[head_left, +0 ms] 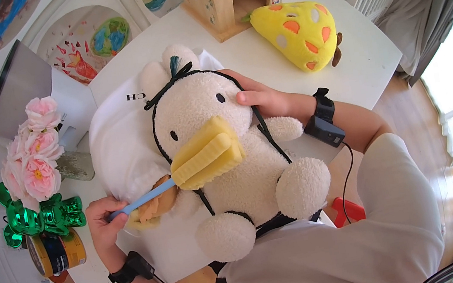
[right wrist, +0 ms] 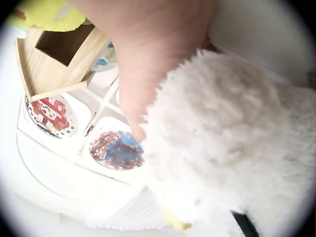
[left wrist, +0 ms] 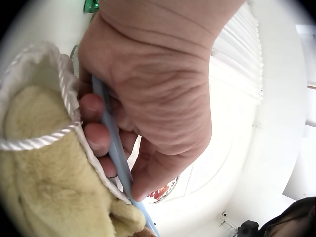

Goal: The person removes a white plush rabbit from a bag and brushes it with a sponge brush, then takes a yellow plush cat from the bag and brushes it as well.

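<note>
A white plush toy (head_left: 229, 194) with dark ribbon round its head lies on the white table. My left hand (head_left: 104, 220) grips the blue handle (head_left: 149, 196) of a yellow duster-like brush (head_left: 208, 155), whose head rests over the plush's lower face. In the left wrist view the left hand (left wrist: 153, 84) has its fingers curled round the blue handle (left wrist: 116, 148). My right hand (head_left: 264, 99) holds the side of the plush's head, thumb on its cheek. The right wrist view shows that hand (right wrist: 153, 59) behind the white fur (right wrist: 217, 133), its fingertips mostly hidden.
A white drawstring bag (head_left: 114, 141) lies beside and under the plush, with a pale plush (left wrist: 54, 182) inside it. Pink flowers (head_left: 38, 150), a green shiny figure (head_left: 43, 218) and a tin (head_left: 69, 250) stand left. A wooden house (head_left: 222, 0) and yellow plush (head_left: 301, 35) are at the back.
</note>
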{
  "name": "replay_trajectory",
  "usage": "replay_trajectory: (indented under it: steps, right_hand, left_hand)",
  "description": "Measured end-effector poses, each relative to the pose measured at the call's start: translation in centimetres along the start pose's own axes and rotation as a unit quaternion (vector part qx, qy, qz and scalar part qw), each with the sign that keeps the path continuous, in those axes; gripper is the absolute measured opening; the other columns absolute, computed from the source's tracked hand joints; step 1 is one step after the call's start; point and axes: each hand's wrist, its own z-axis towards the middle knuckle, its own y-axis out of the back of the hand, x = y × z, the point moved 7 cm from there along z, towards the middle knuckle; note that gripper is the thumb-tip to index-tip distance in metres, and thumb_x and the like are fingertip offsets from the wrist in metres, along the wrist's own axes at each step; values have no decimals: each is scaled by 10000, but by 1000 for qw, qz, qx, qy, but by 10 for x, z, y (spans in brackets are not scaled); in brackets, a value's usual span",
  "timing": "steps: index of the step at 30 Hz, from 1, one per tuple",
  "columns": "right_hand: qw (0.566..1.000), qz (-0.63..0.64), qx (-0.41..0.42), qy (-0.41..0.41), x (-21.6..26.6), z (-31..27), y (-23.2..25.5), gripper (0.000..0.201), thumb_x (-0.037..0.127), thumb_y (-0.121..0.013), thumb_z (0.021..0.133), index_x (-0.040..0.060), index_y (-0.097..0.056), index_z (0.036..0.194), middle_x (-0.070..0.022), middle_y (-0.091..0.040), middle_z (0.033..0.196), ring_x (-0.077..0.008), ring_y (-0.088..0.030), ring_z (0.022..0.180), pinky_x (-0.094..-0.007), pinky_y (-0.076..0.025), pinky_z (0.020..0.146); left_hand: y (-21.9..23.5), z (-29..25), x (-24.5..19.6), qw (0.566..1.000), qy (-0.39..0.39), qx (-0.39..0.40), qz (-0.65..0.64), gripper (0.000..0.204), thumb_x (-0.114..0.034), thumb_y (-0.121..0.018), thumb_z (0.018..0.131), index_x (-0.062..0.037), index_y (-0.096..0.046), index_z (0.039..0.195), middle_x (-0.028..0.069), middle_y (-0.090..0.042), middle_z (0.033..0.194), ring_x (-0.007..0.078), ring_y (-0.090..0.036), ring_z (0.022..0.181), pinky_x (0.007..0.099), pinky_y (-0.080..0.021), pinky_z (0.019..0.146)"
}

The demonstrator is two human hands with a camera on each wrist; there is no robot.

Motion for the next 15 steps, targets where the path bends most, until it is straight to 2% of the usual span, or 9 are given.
replay_trajectory:
  steps: [4, 7, 10, 15]
  right_hand:
    - [993, -108, 7, 40, 5, 2, 2, 887, 424, -706, 810, 14, -238, 1443, -149, -419, 1360, -237, -397, 1272, -358, -309, 1079]
    - [996, -89, 8, 21, 6, 1, 0, 896, 414, -721, 804, 19, -235, 1444, -149, -414, 1365, -234, -400, 1271, -354, -323, 1072]
    - [998, -49, -6, -32, -1, -1, 0, 893, 391, -725, 809, 25, -221, 1449, -149, -411, 1367, -231, -406, 1267, -353, -346, 1060]
    - [999, -1, -7, -32, -2, -1, -1, 878, 357, -724, 819, 24, -209, 1448, -149, -420, 1356, -229, -413, 1259, -360, -369, 1046]
  left_hand:
    - [3, 0, 3, 1000, 7, 8, -12, 185, -73, -752, 717, 20, -684, 862, 37, -598, 698, 91, -510, 589, 218, -371, 542]
    - [1, 0, 2, 1000, 10, 8, -3, 196, -67, -750, 714, 21, -681, 875, 35, -598, 705, 89, -513, 589, 212, -380, 547]
    - [4, -3, 5, 1000, 6, -16, 2, 200, -62, -742, 718, 21, -676, 887, 28, -594, 700, 87, -518, 596, 211, -388, 548]
    - [3, -1, 1, 1000, -1, -10, 6, 177, -48, -714, 736, 22, -671, 893, 34, -583, 694, 73, -496, 548, 202, -367, 494]
